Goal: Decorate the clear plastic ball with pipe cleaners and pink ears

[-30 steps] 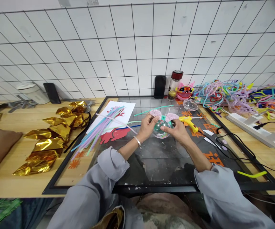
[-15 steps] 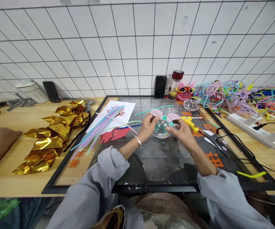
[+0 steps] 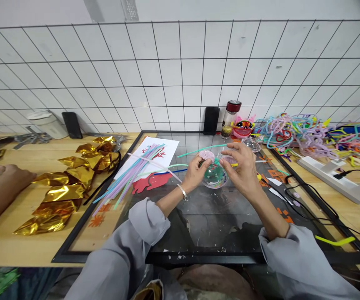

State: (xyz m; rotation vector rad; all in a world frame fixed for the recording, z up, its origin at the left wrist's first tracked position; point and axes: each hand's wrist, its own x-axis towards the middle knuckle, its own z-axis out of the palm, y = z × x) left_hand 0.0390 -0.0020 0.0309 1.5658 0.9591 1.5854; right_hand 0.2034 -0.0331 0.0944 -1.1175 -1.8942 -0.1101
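Note:
A clear plastic ball (image 3: 215, 178) with green and coloured bits inside is held low over the middle of the board. Two pink ribbed pieces, like small ears, stick up from its top. My left hand (image 3: 195, 171) pinches the left pink piece (image 3: 207, 156), its thumb at the ball's edge. On the other side, my right hand (image 3: 244, 168) has its thumb and fingers closed about the right pink piece (image 3: 229, 159), which is partly hidden. Behind my right hand lies a yellow glue gun (image 3: 259, 177), mostly covered.
Pipe cleaners (image 3: 142, 168) lie across a white sheet (image 3: 171, 146) and a red paper cutout (image 3: 150, 183). Gold foil (image 3: 63, 193) is at left, near another person's hand (image 3: 9, 180). A bottle (image 3: 228, 121), tangled pipe cleaners (image 3: 301, 133), a power strip (image 3: 333, 179) and cables stand rightward.
My right hand has risen, its fingers now over the right pink piece and covering more of the glue gun. The other person's hand has come further in at left. The view has tilted up slightly.

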